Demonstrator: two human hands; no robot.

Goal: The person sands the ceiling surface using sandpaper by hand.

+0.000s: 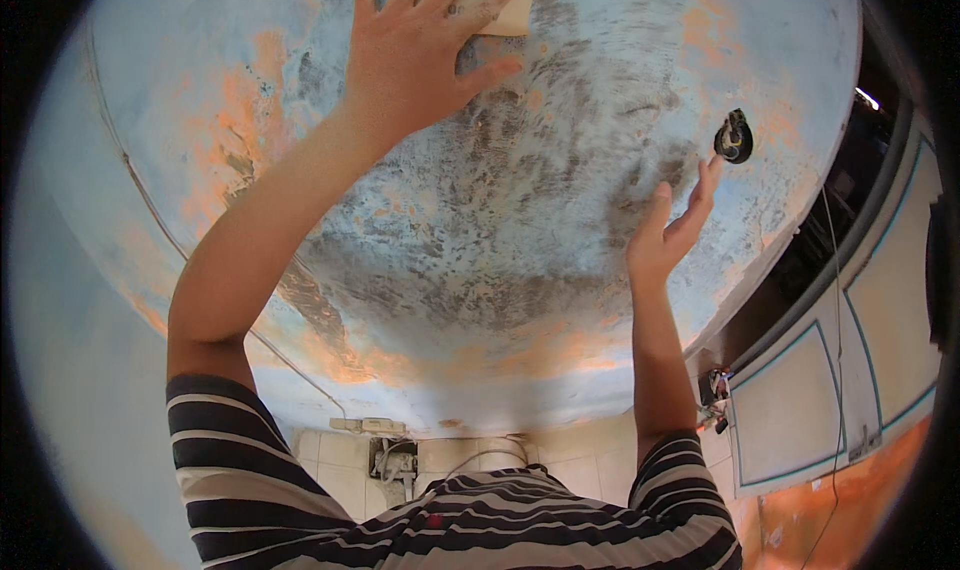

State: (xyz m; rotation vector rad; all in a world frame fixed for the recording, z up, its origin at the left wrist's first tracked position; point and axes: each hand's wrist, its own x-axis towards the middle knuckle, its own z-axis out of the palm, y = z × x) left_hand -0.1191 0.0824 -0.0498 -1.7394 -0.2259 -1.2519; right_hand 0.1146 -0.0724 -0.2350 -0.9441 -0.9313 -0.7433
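My left hand (415, 55) is raised high against a worn, blue-painted surface (430, 200). Its fingers are spread over a cream sheet (513, 15) with faint print, perhaps sandpaper, pressing it to the surface; the sheet's upper part runs out of the picture. My right hand (675, 225) is raised on the right, with thumb and fingers apart and nothing in it. Just above its fingertips sits a round black fitting (733, 140) with wires or metal inside. Between the hands the paint is scuffed in dark grey and black, with orange patches around.
A thin cable (150, 202) runs along the blue surface at the left. Below are a pale fitting (368, 426), a recessed box (395, 465) and a curved hose. Blue-edged pale panels (790, 410) stand at the right, with a hanging cord (838, 340) in front.
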